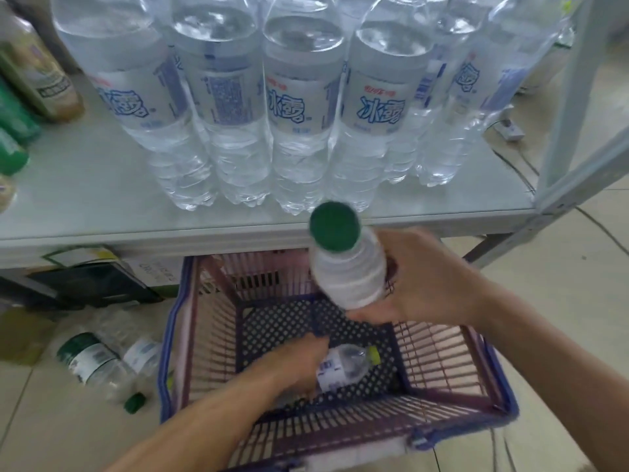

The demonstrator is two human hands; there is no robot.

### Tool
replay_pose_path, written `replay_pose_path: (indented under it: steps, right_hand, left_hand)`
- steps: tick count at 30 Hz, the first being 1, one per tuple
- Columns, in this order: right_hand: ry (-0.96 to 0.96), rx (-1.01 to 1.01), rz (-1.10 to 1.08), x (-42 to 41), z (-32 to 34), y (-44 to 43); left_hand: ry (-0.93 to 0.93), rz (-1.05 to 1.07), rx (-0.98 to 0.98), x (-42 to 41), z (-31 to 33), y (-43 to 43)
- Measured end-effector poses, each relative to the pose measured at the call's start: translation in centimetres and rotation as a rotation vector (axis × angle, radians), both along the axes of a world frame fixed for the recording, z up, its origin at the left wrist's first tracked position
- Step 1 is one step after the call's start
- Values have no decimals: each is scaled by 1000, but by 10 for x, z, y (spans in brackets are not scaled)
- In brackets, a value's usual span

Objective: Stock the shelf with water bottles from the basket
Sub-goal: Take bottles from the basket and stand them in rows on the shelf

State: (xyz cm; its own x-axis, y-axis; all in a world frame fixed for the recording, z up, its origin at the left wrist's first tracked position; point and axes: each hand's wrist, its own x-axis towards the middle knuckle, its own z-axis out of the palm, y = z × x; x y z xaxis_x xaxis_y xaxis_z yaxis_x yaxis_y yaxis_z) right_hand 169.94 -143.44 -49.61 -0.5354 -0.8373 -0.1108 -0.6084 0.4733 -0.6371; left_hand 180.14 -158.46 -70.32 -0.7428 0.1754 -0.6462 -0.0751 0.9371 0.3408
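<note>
1. This is looking like a small shop or its stock room.
2. Many of the same water bottles (299, 107) are standing in rows on a grey metal shelf (102, 199), all with the same blue label.
3. Other drinks with green labels (20, 107) are sitting at the shelf's left end.
4. A pink and blue shopping basket (452, 376) is resting on the tiled floor (561, 284).
5. Cardboard boxes (102, 267) are lying under the shelf, and more bottles in plastic wrap (98, 359) are lying on the floor.

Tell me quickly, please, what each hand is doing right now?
Left hand: closed on the yellow-capped bottle in the basket.
Right hand: holding the green-capped bottle.
</note>
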Motion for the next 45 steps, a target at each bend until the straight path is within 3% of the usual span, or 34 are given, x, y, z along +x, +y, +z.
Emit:
replay_pose_path:
  steps: [4, 7, 12, 18, 23, 29, 32, 37, 45]
  right_hand:
    - [132, -355, -243, -4, 28, 23]
    - [204, -610, -426, -14, 32, 33]
    - [243, -839, -721, -42, 26, 55]
    - [229, -771, -879, -66, 6, 68]
    - [204, -701, -829, -73, -2, 68]
    - [113, -566, -663, -85, 3, 70]
    - [-14, -527, -574, -91, 8, 82]
    - [-43, -281, -486, -97, -1, 91]
    - [-50, -198, -491, -95, -7, 89]
  left_hand:
    - [-7, -84, 9, -34, 68, 5]
    - [86, -151, 36, -49, 127, 6]
    - [242, -91, 220, -58, 207, -5]
    - [437, 142, 397, -59, 263, -16]
    - [732, 367, 525, -66, 282, 5]
    - [961, 609, 625, -80, 254, 50]
    - [1066, 603, 556, -87, 244, 61]
    - [1112, 605, 399, -95, 243, 63]
    - [1148, 485, -235, -86, 268, 62]
